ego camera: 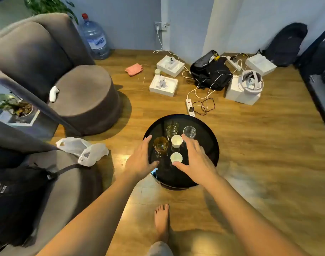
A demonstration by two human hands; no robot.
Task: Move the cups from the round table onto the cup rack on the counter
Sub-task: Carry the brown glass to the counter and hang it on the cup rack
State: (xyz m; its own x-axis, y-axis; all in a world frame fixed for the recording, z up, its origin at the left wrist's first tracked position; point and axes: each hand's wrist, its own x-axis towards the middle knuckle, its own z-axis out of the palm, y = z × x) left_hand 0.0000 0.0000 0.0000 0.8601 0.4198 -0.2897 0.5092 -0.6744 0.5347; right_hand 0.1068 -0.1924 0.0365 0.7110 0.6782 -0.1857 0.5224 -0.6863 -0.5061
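A round black table (208,145) stands on the wooden floor in front of me. On it are an amber glass (160,145), a clear faceted glass (172,130), a clear tumbler (189,132) and two small white cups (176,141) (176,157). My left hand (140,159) hovers open just left of the amber glass, fingers spread. My right hand (194,159) is open over the table's right half, its thumb beside the nearer white cup. Neither hand holds anything. No counter or cup rack is in view.
Two brown armchairs (84,100) stand at the left, with a white plastic bag (82,150) on the near one. White boxes (163,85), a black bag (211,72), cables and a power strip (189,106) lie on the floor beyond the table. My bare foot (161,222) is below it.
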